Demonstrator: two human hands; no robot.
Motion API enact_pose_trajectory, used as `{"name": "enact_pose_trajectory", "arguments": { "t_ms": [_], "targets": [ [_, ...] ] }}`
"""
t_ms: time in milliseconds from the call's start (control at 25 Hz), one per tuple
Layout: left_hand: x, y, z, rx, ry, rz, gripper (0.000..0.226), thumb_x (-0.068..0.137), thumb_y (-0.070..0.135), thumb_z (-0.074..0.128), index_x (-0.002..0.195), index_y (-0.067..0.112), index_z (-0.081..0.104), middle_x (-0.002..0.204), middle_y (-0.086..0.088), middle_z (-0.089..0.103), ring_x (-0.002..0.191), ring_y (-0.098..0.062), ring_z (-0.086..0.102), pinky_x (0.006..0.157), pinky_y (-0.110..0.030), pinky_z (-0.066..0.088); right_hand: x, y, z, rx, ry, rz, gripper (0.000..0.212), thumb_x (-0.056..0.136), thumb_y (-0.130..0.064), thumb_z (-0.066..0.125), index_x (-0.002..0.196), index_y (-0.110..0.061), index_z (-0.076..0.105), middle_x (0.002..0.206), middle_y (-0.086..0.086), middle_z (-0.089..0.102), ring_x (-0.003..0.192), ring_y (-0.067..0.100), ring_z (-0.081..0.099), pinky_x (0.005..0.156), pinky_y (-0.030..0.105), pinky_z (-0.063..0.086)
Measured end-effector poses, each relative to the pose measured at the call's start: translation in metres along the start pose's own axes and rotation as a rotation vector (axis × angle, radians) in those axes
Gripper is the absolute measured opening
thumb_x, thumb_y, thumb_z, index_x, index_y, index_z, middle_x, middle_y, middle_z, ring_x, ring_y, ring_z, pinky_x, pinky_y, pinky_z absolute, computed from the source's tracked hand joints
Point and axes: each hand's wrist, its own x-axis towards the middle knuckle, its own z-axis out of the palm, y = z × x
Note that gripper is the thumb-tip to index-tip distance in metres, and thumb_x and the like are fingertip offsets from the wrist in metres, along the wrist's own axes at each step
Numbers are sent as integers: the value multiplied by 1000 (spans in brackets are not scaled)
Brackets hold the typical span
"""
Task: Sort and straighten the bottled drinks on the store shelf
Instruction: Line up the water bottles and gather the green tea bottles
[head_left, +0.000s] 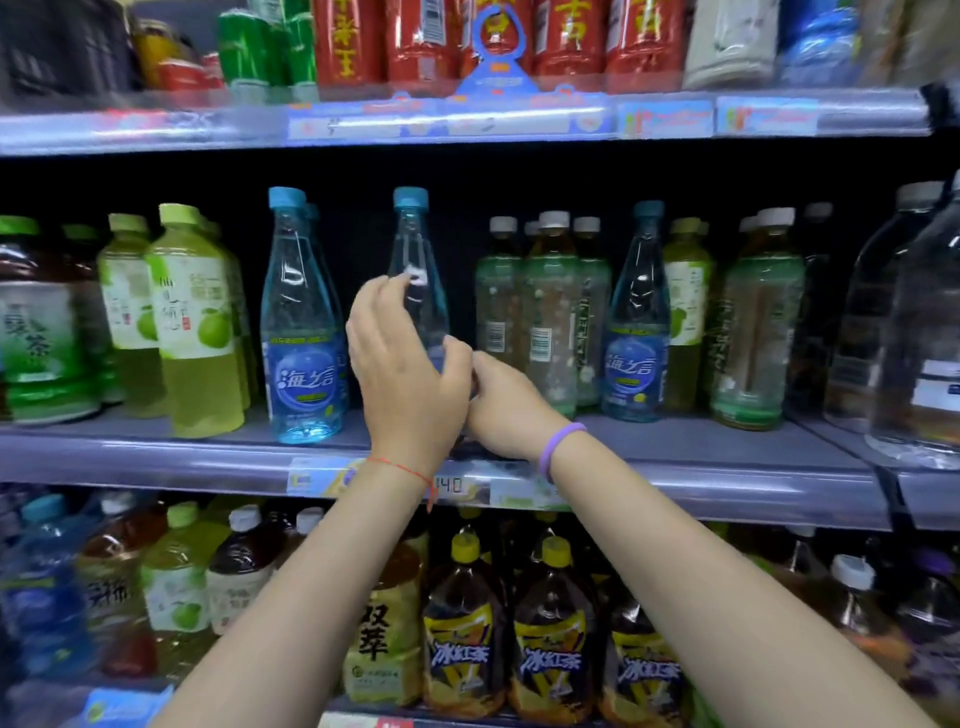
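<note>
Middle shelf (727, 447): three clear blue-capped plastic water bottles in front row. One with blue label (304, 332) left of centre, one (636, 322) right, among green tea bottles. Third, centre bottle (418, 275), upright, label side hidden behind hands. Left hand (402, 358) spread wide, fingers loosely curved beside centre bottle, fingertips at its shoulder; contact unclear. Right hand (506, 397) low at centre bottle's base, fingers hidden; grip cannot be told.
</note>
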Motion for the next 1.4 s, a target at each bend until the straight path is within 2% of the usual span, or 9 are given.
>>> {"name": "enact_pose_trajectory", "arguments": {
  "t_ms": [160, 280, 480, 720, 960, 1040, 1160, 1280, 1400],
  "targets": [
    [-5, 13, 19, 41, -28, 220, 40, 80, 9, 60, 120, 1, 60, 137, -25, 46, 127, -42, 43, 108, -50, 36, -8, 10, -37, -167, 580, -67, 9, 88, -20, 59, 91, -17, 66, 85, 1, 66, 74, 20, 59, 64, 32, 46],
    [-12, 33, 45, 36, -247, -15, 65, 84, 26, 66, 141, 5, 42, 148, -23, 33, 133, -40, 36, 108, -48, 37, -21, 43, -91, -285, 881, 186, 31, 89, -23, 60, 115, -12, 46, 116, 9, 50, 80, 29, 55, 63, 32, 38],
    [1, 33, 73, -92, -596, -597, 124, 75, 59, 77, 157, 12, -3, 154, -22, 26, 138, -39, 36, 110, -47, 36, -13, 82, -109, -317, 474, 544, 74, 83, -56, 68, 126, -3, 39, 123, 14, 57, 108, 34, 59, 79, 38, 47],
    [-1, 27, 75, -14, -644, -581, 119, 74, 75, 64, 155, 7, 9, 151, -19, 31, 135, -37, 40, 106, -48, 41, -7, 80, -107, -465, 473, 524, 53, 80, -54, 70, 97, -6, 55, 74, 2, 53, 57, 19, 48, 54, 28, 38],
    [-5, 32, 71, 35, -629, -545, 87, 86, 64, 61, 142, 5, 30, 141, -17, 40, 125, -37, 46, 97, -44, 42, -41, 59, -114, -401, 382, 441, 60, 74, -51, 72, 104, -11, 40, 94, 4, 53, 81, 26, 54, 65, 31, 43],
    [-4, 31, 65, -15, -553, -538, 64, 94, 50, 57, 137, 7, 40, 136, -15, 45, 122, -36, 50, 97, -42, 43, -50, 47, -107, -327, 331, 372, 55, 73, -47, 74, 103, -11, 45, 91, 0, 55, 79, 21, 56, 66, 32, 46],
    [0, 31, 40, -157, -178, -389, 26, 96, 19, 49, 118, 9, 58, 119, -9, 54, 111, -29, 54, 93, -41, 45, -47, 27, -82, -244, 290, 261, 51, 69, -46, 75, 100, -13, 50, 90, -5, 59, 78, 14, 60, 66, 32, 52],
    [8, 14, 8, -5, 150, -12, 30, 81, 6, 55, 110, 4, 63, 120, -16, 56, 114, -34, 52, 98, -44, 41, -32, 11, -46, -211, 290, 196, 52, 69, -48, 75, 101, -14, 53, 92, -3, 61, 78, 15, 61, 63, 30, 51],
    [17, -17, -8, 273, 124, 39, 56, 77, 16, 59, 132, 5, 54, 148, -19, 42, 141, -40, 35, 114, -51, 26, -10, -1, -13, -178, 284, 168, 50, 76, -48, 73, 102, -12, 52, 92, -1, 59, 79, 16, 60, 59, 28, 46]
  ]
}}
